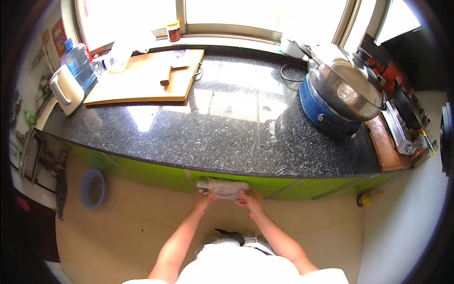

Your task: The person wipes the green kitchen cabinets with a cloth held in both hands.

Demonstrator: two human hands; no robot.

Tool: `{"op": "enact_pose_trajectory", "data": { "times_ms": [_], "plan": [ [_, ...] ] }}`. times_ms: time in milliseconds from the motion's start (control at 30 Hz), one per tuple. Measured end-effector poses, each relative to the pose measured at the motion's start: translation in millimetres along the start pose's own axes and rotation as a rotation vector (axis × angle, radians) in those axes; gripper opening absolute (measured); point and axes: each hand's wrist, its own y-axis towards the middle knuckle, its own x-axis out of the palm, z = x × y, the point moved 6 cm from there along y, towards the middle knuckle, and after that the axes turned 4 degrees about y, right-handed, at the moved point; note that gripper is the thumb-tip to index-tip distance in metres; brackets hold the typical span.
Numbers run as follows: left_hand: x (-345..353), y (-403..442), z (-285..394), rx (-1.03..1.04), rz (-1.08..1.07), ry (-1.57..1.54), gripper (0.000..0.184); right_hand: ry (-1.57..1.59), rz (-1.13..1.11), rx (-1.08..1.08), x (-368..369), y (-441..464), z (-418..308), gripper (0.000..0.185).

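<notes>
A folded, greyish-white cloth (224, 188) is stretched between my two hands, just below the front edge of the dark speckled counter (213, 137). My left hand (204, 199) grips its left end, fingers closed. At the right end, my right hand (250, 199) is closed on the cloth too. Both hands and the cloth are a little blurred. Behind the cloth are the green cabinet fronts (156, 175).
A cleaver (174, 71) lies on a wooden board (137, 78) at the back left, beside a white kettle (66, 90) and a water bottle (78, 64). A steel pan (347, 87) sits on a blue cooker (321, 111) at right. A blue bucket (93, 189) stands on the floor.
</notes>
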Motion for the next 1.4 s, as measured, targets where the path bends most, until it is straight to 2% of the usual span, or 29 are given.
{"op": "enact_pose_trajectory", "data": {
  "times_ms": [100, 233, 367, 433, 500, 600, 667, 767, 833, 900, 967, 1067, 1167, 1267, 1333, 1400],
  "plan": [
    [-37, 3, 11, 0.071, 0.123, 0.075, 0.028, 0.001, -0.056, 0.071, 41, 4, 11, 0.049],
    [-14, -4, 11, 0.065, 0.132, 0.001, 0.025, 0.027, -0.056, 0.085, 22, 6, 7, 0.047],
    [46, -6, -8, 0.040, 0.019, -0.043, 0.027, 0.091, 0.077, -0.013, -36, -8, -14, 0.046],
    [87, -1, -32, -0.052, -0.146, -0.061, 0.029, 0.116, 0.256, -0.089, -77, -15, -25, 0.046],
    [134, -7, -41, -0.038, -0.232, -0.090, 0.029, 0.135, 0.357, -0.173, -121, -20, -35, 0.047],
    [174, -11, -50, -0.048, -0.262, -0.051, 0.026, 0.082, 0.487, -0.208, -159, -24, -46, 0.055],
    [175, -17, -44, 0.003, -0.226, -0.054, 0.024, 0.069, 0.502, -0.214, -155, -25, -46, 0.051],
    [132, 0, -74, -0.047, -0.132, 0.043, 0.022, 0.047, 0.440, -0.164, -119, -16, -31, 0.048],
    [92, -9, -31, 0.030, -0.035, 0.162, 0.021, 0.003, 0.333, -0.114, -85, -4, -6, 0.049],
    [33, 5, -42, -0.035, 0.130, 0.337, 0.023, 0.005, 0.165, -0.050, -42, 11, 21, 0.050],
    [-17, 7, -34, 0.139, 0.303, -0.035, 0.024, 0.002, -0.001, 0.043, 9, 15, 30, 0.049],
    [-54, -3, -10, 0.044, 0.350, 0.088, 0.025, 0.025, -0.092, 0.101, 48, 23, 43, 0.050],
    [-50, 8, -17, 0.028, 0.333, 0.282, 0.027, 0.064, -0.152, 0.096, 44, 22, 37, 0.053],
    [-7, 16, -48, 0.139, 0.165, 0.148, 0.029, 0.066, -0.110, 0.062, -8, 23, 26, 0.054],
    [43, 17, -64, 0.030, 0.070, 0.149, 0.027, 0.055, 0.047, 0.052, -58, 12, 6, 0.049],
    [103, 14, -71, 0.026, -0.156, 0.102, 0.025, 0.162, 0.258, 0.031, -111, -4, -14, 0.040]
  ]
}}
